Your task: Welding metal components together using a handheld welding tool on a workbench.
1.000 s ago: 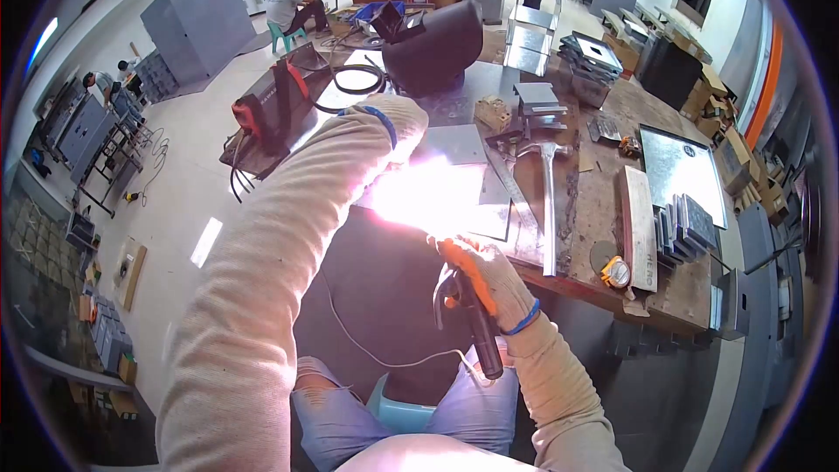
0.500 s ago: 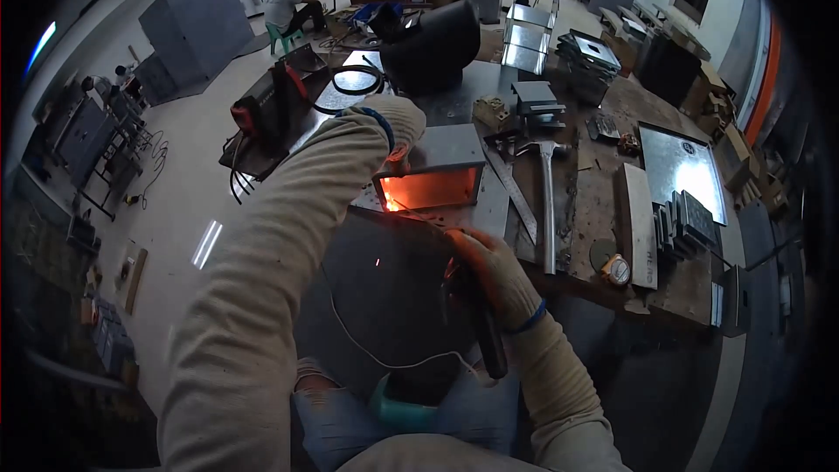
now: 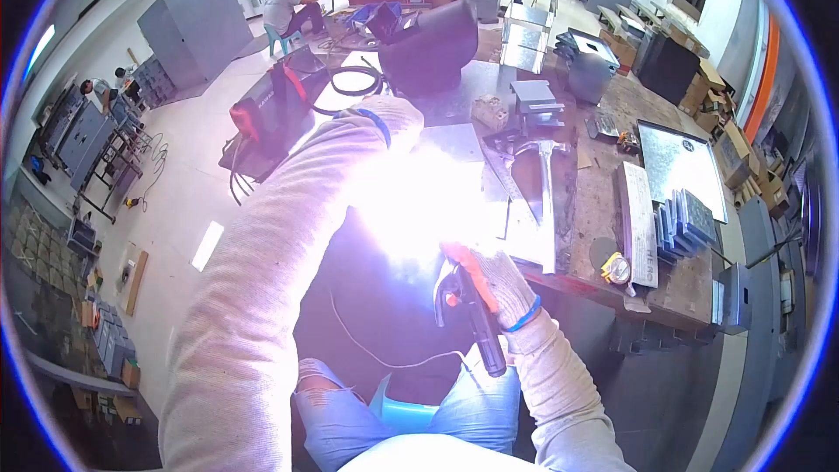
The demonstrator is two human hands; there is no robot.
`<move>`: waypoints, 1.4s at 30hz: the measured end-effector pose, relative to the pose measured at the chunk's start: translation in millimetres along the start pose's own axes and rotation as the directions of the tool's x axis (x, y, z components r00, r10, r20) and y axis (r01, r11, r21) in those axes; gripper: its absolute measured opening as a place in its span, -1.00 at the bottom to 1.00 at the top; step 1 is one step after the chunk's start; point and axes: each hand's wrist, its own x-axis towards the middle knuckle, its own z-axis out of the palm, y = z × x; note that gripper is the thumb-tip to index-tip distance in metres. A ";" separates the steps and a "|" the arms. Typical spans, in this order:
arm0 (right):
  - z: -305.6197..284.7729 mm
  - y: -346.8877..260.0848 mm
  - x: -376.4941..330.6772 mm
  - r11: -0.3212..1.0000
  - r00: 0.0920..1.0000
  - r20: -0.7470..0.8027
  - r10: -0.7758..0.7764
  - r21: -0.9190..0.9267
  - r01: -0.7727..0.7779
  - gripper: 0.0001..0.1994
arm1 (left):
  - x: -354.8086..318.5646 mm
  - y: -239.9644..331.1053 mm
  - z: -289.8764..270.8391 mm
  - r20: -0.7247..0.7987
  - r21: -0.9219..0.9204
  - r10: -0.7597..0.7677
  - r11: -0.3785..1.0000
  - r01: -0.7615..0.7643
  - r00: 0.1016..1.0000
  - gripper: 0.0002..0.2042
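Note:
A white-hot arc glare covers the front of an open grey metal box [image 3: 454, 142], and only the box's top shows. My left hand [image 3: 398, 118], in a pale knitted glove with a blue cuff, is at the box's left side; its fingers are lost in the light. Just right of and below the glare, my right hand [image 3: 489, 275], gloved with orange on its finger side, is closed round a black welding torch [image 3: 486, 332]. The torch's handle points down towards my lap, and its front end is hidden by the brightness.
A hammer [image 3: 548, 201] and a steel rule [image 3: 516, 183] lie right of the box. Beyond my left arm stands a red-and-black machine [image 3: 262, 109] with cables. A tape measure [image 3: 615, 268] and stacked metal plates [image 3: 686, 218] are further right. A person [image 3: 287, 9] sits in the background.
The small orange glow inside the box has become a huge white glare that lights the whole room and hides the box's front. Both hands stay in nearly the same places.

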 end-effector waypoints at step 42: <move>-0.4 12.9 -2.2 0.983 0.993 -0.019 -0.115 0.139 0.116 -0.60 | 12.1 -3.1 6.6 -0.036 -0.038 -0.021 0.999 0.020 0.999 -0.44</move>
